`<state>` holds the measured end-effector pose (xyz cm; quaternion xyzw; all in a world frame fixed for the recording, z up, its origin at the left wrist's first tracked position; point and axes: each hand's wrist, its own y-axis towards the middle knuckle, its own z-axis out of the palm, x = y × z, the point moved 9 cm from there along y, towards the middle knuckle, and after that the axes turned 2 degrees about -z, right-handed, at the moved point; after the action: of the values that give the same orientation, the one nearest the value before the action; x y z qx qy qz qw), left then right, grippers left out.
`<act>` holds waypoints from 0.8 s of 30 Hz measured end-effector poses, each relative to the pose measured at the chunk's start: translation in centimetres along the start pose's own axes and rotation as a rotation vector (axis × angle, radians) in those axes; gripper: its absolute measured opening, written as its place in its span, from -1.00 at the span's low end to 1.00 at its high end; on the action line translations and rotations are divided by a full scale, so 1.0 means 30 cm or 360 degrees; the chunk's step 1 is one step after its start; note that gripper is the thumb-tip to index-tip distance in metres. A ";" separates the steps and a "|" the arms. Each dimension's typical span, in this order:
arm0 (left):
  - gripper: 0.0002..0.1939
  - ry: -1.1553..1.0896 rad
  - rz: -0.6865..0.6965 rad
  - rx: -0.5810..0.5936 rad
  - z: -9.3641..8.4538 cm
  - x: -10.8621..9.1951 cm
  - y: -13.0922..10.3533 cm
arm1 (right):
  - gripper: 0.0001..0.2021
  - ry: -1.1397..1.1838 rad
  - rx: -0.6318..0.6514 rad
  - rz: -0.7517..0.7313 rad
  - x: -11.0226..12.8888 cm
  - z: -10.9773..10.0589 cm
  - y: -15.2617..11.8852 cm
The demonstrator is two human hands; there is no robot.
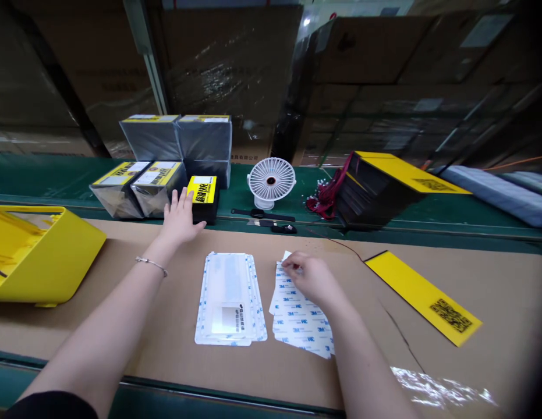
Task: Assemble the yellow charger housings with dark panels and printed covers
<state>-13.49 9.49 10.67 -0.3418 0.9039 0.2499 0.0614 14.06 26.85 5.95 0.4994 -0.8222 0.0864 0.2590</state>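
Observation:
My left hand (180,217) reaches out with its fingers spread, beside a black box with a yellow label (204,192) near the wrapped stacks. Nothing is in it. My right hand (310,276) has its fingertips pinched at the top edge of a fanned pile of white sheets with blue 3M print (302,320); whether a sheet is between them is too small to tell. Left of that pile lies a stack of clear-windowed white sheets with blue print at the edges (229,285). A yellow panel with a QR code (421,294) lies on the right.
Wrapped box stacks (159,139), a white fan (271,180), a black watch (257,214), red cords (327,195) and a stack of yellow-topped panels (384,180) stand along the back. A yellow housing (74,256) sits at the left on the cardboard surface (166,355).

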 end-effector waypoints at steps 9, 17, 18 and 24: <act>-0.76 -0.0332 0.0131 -0.0473 -0.174 -0.015 -0.060 | -0.79 -0.0117 -0.0057 0.0061 -0.051 0.015 0.010; -0.88 -0.2263 -0.0289 -0.0973 -0.375 -0.124 -0.155 | -0.67 0.0434 -0.0567 -0.0344 0.193 -0.061 -0.045; -0.91 -0.2403 -0.0372 -0.0836 -0.338 -0.154 -0.157 | -0.55 0.0554 -0.0512 -0.0381 0.232 -0.039 -0.056; -0.95 -0.2620 -0.0855 -0.0256 -0.078 -0.265 -0.239 | -0.53 0.1090 -0.0198 -0.0331 0.350 0.112 -0.108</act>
<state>-2.67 8.39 12.01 -0.2574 0.4405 0.4578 0.7281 11.88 15.77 8.10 0.5057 -0.6362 0.1718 0.5567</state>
